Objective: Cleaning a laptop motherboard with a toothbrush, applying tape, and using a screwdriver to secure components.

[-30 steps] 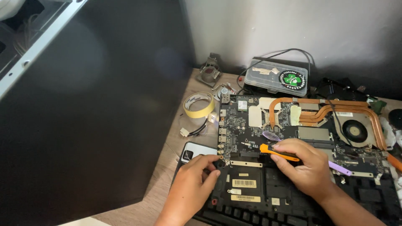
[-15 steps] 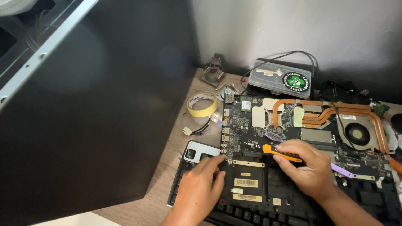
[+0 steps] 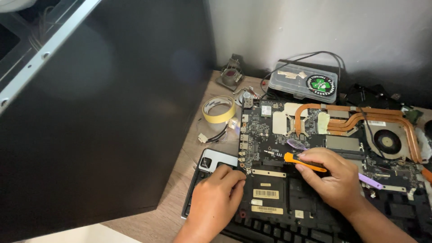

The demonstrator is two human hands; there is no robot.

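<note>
In the head view, we are bracing the motherboard (image 3: 288,135) with our left hand (image 3: 216,198), fingers curled at its lower-left corner, so it cannot slide. Our right hand (image 3: 333,177) is clamping the orange-handled screwdriver (image 3: 302,160) over the board's centre. Compared with earlier, both hands are keeping their positions; only the camera is shifting slightly.

The right hand (image 3: 335,180) covers most of the orange screwdriver (image 3: 297,159); only its front end and dark tip show at 9 o'clock of the knuckles, and the point where the tip meets the motherboard (image 3: 270,130) is too small to tell. The left hand (image 3: 216,200) hides the board's corner and part of the phone (image 3: 211,161). At 6 o'clock the keyboard (image 3: 270,233) is cut off by the edge; at 3 o'clock the fan (image 3: 388,141) side runs out of view
</note>
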